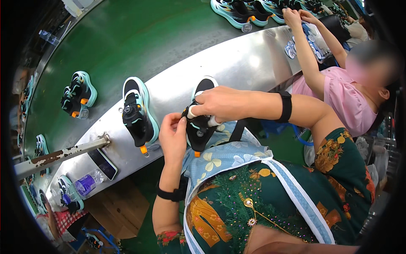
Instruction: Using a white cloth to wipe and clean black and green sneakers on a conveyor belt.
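Both hands grip a black-and-teal shoe (198, 127) at the metal table's (249, 63) near edge: right hand (215, 103) clamps its top, left hand (172, 137) pinches its side, long axis pointing away from the worker.

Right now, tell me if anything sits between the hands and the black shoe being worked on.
Nothing does: the right hand grips the black shoe from above, and the left hand touches its side.
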### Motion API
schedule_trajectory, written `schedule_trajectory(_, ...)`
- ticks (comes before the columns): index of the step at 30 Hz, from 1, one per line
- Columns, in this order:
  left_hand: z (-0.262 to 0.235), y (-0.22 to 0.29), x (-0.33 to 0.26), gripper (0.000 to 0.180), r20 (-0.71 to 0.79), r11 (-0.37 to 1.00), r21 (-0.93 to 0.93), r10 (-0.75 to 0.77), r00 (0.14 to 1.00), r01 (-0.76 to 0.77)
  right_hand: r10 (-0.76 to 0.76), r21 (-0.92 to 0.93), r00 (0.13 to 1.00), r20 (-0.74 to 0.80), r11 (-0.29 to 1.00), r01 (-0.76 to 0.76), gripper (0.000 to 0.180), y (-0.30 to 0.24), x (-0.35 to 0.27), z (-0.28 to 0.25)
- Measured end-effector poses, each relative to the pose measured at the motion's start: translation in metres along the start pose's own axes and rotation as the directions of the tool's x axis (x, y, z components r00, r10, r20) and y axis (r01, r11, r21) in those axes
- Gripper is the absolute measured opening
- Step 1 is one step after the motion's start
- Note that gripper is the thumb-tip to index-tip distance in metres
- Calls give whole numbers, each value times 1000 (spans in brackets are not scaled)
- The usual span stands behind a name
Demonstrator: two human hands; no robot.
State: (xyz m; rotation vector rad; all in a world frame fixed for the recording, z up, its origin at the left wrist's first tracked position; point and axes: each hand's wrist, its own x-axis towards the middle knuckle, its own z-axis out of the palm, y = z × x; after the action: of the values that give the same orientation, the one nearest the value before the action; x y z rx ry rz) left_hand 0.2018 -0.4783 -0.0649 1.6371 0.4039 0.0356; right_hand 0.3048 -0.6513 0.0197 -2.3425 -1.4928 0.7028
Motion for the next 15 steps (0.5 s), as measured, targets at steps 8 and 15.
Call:
schedule_trajectory(8, -17, 46, -17, 28, 515, 849, -96, -404, 756, 519, 34, 276, 996, -88, 961, -9, 57, 2, -4, 16)
schedule_trajectory(15, -7, 29, -33, 24, 477, 796, -254, -390, 787, 549, 63, 441, 967, -247, 896, 54, 41, 6, -11, 19)
